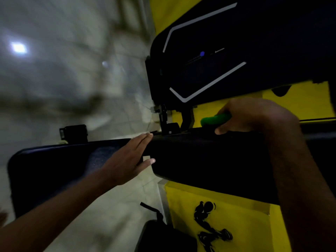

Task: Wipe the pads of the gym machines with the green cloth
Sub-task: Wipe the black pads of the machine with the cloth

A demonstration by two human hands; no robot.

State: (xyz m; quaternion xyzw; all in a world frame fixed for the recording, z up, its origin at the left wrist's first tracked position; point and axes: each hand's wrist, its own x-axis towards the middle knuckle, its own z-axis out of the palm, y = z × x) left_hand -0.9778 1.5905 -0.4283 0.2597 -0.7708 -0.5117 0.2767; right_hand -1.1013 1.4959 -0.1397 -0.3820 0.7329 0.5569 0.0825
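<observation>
My right forearm [298, 179] fills the near edge of view, reaching over the long black pad [209, 160], and at its end my right hand [254, 115] is curled round the green cloth [215, 119], a bunched wad of which pokes out past my knuckles. The cloth sits on the pad's far upper edge, touching it just beside the black bracket [170, 124] that rises from the pad. My left hand [131, 157] lies flat and open on the same pad, fingers straight and pressed against the padding, thumb spread below them, holding nothing and steadying the pad where a second black pad [54, 166] meets it. Beyond the bracket stands a dark machine panel with pale stripes [209, 57]; behind the pad is a yellow wall [227, 215] bearing a black figure, and pale floor [72, 70], blurred, stretches away from the pad's far side. I judge the wiping to be under way on this pad's top edge. The picture is too dim to tell which parts are already clean, so the pad's broad face and the other pad may yet need wiping.
</observation>
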